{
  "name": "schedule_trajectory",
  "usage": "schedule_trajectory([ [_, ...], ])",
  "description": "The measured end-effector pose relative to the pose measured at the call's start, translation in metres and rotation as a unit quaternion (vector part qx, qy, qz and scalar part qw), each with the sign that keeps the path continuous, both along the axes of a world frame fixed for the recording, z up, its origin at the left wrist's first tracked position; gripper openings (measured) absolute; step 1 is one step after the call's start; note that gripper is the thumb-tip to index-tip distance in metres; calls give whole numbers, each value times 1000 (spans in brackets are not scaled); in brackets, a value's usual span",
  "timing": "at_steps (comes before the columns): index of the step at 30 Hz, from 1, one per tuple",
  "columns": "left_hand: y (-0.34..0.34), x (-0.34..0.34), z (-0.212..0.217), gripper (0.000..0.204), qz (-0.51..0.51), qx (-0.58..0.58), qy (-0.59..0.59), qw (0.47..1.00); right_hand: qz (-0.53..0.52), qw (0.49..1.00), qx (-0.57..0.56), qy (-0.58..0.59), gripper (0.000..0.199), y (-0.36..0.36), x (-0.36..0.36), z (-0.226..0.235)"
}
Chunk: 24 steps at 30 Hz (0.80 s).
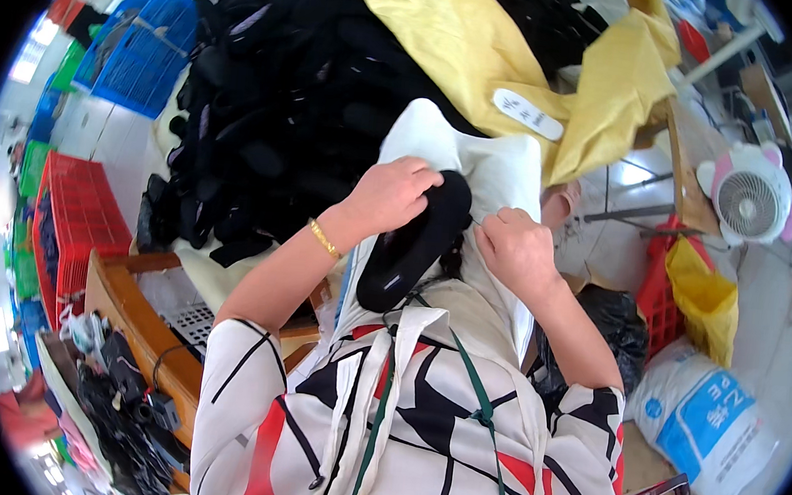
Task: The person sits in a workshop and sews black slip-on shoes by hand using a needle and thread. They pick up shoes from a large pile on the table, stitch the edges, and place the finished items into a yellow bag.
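My left hand (391,194) grips the upper end of a black insole (410,244), which slants down toward my chest. A gold bracelet circles that wrist. My right hand (515,248) is closed just to the right of the insole, pinching what looks like a thin thread or the edge of the white cloth (491,167) spread beneath both hands. Beyond the cloth rises a big heap of black insoles (287,99).
A yellow sack (522,62) with a white insole (527,115) on it lies at the back right. Blue crate (142,46) and red crate (77,222) stand left; a wooden frame (144,321) is near my left elbow. A small fan (748,201) and a white bag (704,416) are at right.
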<state>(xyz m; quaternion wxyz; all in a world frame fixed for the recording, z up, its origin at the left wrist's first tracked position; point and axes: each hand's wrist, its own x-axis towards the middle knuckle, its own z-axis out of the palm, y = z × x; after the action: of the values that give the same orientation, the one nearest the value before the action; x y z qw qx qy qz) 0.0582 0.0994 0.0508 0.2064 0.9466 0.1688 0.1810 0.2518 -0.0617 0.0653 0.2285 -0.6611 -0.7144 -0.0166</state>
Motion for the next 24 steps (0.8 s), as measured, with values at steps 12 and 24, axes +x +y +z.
schedule_trajectory([
  [12, -48, 15, -51, 31, 81, -293, -49, 951, -107, 727, 20, 678, 16, 42, -16, -62],
  [24, -54, 24, -49, 35, -7, -71, -4, 997, -85, 451, 37, 888, 7, 5, -45, -50],
])
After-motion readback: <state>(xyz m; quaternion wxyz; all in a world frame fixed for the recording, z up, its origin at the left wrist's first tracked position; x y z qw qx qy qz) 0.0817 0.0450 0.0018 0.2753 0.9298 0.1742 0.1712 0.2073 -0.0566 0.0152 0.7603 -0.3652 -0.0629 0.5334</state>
